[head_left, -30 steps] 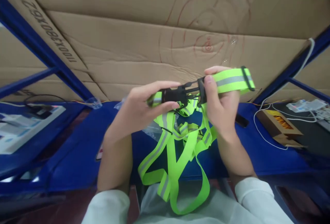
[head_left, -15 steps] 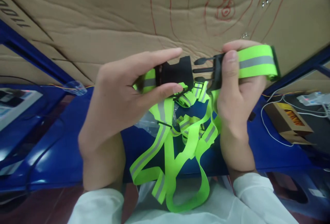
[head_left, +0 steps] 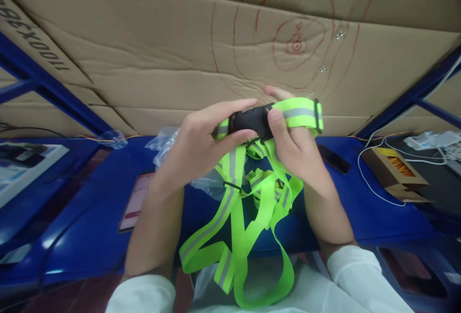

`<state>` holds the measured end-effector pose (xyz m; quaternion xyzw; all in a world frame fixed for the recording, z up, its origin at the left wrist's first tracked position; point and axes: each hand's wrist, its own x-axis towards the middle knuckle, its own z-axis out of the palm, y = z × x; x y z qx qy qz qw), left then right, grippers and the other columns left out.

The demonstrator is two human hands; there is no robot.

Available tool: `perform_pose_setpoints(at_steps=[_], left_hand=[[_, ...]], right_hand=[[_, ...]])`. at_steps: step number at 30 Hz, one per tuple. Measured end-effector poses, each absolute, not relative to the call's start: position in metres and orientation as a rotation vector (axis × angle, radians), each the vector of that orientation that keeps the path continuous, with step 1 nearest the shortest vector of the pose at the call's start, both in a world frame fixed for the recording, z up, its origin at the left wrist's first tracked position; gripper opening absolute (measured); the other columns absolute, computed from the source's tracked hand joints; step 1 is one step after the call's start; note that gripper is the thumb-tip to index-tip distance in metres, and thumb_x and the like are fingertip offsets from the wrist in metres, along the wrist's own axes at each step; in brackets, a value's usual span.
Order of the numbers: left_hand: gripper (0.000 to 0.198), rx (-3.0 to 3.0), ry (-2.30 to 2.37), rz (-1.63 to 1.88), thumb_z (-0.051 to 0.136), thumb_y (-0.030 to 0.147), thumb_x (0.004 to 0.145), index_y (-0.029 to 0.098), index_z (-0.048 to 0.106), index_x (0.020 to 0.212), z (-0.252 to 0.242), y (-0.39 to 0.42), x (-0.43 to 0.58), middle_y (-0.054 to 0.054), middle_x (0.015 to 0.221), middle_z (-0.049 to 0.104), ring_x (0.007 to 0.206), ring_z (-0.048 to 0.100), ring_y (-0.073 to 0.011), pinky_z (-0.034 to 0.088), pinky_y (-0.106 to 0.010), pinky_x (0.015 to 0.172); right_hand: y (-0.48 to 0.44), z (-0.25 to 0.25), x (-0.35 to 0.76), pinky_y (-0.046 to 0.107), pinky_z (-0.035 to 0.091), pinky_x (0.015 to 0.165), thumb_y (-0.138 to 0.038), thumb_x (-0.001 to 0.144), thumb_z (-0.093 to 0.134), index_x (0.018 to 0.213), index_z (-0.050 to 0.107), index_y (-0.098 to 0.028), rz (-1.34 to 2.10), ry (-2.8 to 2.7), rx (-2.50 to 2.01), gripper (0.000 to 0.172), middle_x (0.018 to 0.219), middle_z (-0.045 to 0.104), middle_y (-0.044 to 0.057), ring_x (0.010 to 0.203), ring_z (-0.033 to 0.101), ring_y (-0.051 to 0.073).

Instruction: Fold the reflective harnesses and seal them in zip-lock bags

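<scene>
Left hand [head_left: 196, 142] and right hand [head_left: 293, 140] meet on a black buckle [head_left: 250, 122], above the blue counter [head_left: 382, 217] and in front of upright cardboard [head_left: 151, 39]. Upside down at the cardboard's left side runs printed "1100X38", the rest cut off by the frame; small red marks inside the hand-drawn rings [head_left: 297, 44] are too unclear to read. Both forearms [head_left: 158, 231] reach forward from pale sleeves [head_left: 140, 294], angling inward. The left hand closes narrowly about the buckle's left end, fingers along the top, thumb below. The right hand grips its right end, thumb on the near face, fingers behind the grey-striped yellow-green strap [head_left: 237, 226], which hangs in loops between the forearms, past the counter's near edge.
</scene>
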<state>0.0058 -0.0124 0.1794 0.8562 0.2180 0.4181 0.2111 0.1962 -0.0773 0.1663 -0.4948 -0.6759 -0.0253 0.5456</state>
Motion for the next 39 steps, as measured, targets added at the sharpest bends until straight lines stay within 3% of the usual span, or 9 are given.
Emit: perform_pose_setpoints(at_steps=[7, 9, 12, 14, 20, 25, 28, 32, 39], left_hand=[[0.049, 2.312, 0.667, 1.273, 0.072, 0.054, 0.093, 0.03, 0.071, 0.136, 0.191, -0.002, -0.018, -0.002, 0.136, 0.073, 0.128, 0.067, -0.0291, 0.053, -0.041, 0.117], [0.049, 2.293, 0.635, 1.254, 0.072, 0.055, 0.093, 0.029, 0.072, 0.134, 0.192, -0.006, -0.019, -0.003, 0.134, 0.074, 0.126, 0.068, -0.0289, 0.055, -0.04, 0.114], [0.048, 2.263, 0.564, 1.215, 0.071, 0.055, 0.094, 0.025, 0.073, 0.131, 0.193, -0.018, -0.012, -0.006, 0.132, 0.074, 0.125, 0.068, -0.0289, 0.056, -0.04, 0.112], [0.049, 2.2, 0.511, 1.178, 0.071, 0.055, 0.094, 0.024, 0.072, 0.132, 0.191, -0.025, -0.006, -0.007, 0.13, 0.075, 0.123, 0.068, -0.0287, 0.057, -0.039, 0.109], [0.079, 1.861, 0.391, 1.043, 0.06, 0.073, 0.093, 0.029, 0.048, 0.157, 0.174, -0.012, 0.006, -0.008, 0.13, 0.073, 0.118, 0.071, -0.0299, 0.061, -0.038, 0.097], [0.101, 1.831, 0.335, 0.854, 0.081, 0.071, 0.077, 0.027, 0.044, 0.16, 0.165, 0.005, 0.013, -0.011, 0.162, 0.051, 0.147, 0.053, -0.0357, 0.053, -0.042, 0.116], [0.093, 1.857, 0.427, 0.907, 0.091, 0.057, 0.074, 0.028, 0.052, 0.153, 0.164, 0.001, 0.02, -0.011, 0.16, 0.054, 0.148, 0.052, -0.0343, 0.049, -0.042, 0.12], [0.054, 1.718, 0.433, 0.837, 0.081, 0.05, 0.088, 0.02, 0.071, 0.132, 0.162, -0.01, 0.031, -0.011, 0.134, 0.074, 0.128, 0.068, -0.0299, 0.052, -0.04, 0.114], [0.04, 1.365, 0.469, 0.965, 0.08, 0.051, 0.087, 0.015, 0.078, 0.104, 0.151, 0.005, 0.043, -0.007, 0.087, 0.079, 0.075, 0.075, -0.0196, 0.061, -0.029, 0.074]], right_hand=[[-0.139, 0.198, 0.24, 0.034, 0.059, 0.078, -0.049, 0.105, 0.059, 0.102, 0.079, -0.029, 0.248, -2.011, -1.451, 0.029, 0.094, 0.081, 0.0, 0.084, 0.076, 0.022], [-0.154, 0.203, 0.238, 0.036, 0.061, 0.089, -0.045, 0.103, 0.063, 0.115, 0.077, -0.033, 0.051, -1.797, -1.353, 0.022, 0.11, 0.08, -0.001, 0.099, 0.077, 0.022], [-0.149, 0.201, 0.227, 0.046, 0.044, 0.124, -0.049, 0.09, 0.08, 0.151, 0.056, -0.03, -0.097, -1.812, -1.191, 0.068, 0.157, 0.058, 0.003, 0.146, 0.054, 0.03], [-0.133, 0.196, 0.223, 0.05, 0.043, 0.123, -0.052, 0.083, 0.085, 0.157, 0.05, -0.027, 0.069, -1.965, -1.157, 0.086, 0.162, 0.054, 0.007, 0.149, 0.051, 0.034], [-0.089, 0.187, 0.225, 0.039, 0.059, 0.099, -0.05, 0.08, 0.088, 0.115, 0.078, -0.023, 0.539, -1.831, -1.005, 0.045, 0.116, 0.08, 0.002, 0.111, 0.074, 0.028], [-0.079, 0.181, 0.232, 0.034, 0.061, 0.087, -0.054, 0.085, 0.082, 0.097, 0.08, -0.022, 0.696, -1.57, -1.007, 0.034, 0.1, 0.08, 0.003, 0.095, 0.075, 0.022], [-0.071, 0.174, 0.235, 0.032, 0.061, 0.078, -0.058, 0.084, 0.081, 0.091, 0.077, -0.021, 0.793, -1.507, -0.973, 0.038, 0.093, 0.079, 0.003, 0.083, 0.073, 0.019], [-0.061, 0.166, 0.237, 0.029, 0.06, 0.068, -0.064, 0.085, 0.078, 0.082, 0.073, -0.021, 0.684, -1.365, -0.998, 0.044, 0.08, 0.074, 0.002, 0.074, 0.071, 0.017], [-0.053, 0.16, 0.236, 0.035, 0.065, 0.073, -0.062, 0.085, 0.079, 0.093, 0.076, -0.023, 0.885, -1.327, -0.937, 0.041, 0.09, 0.079, 0.004, 0.081, 0.076, 0.022]])
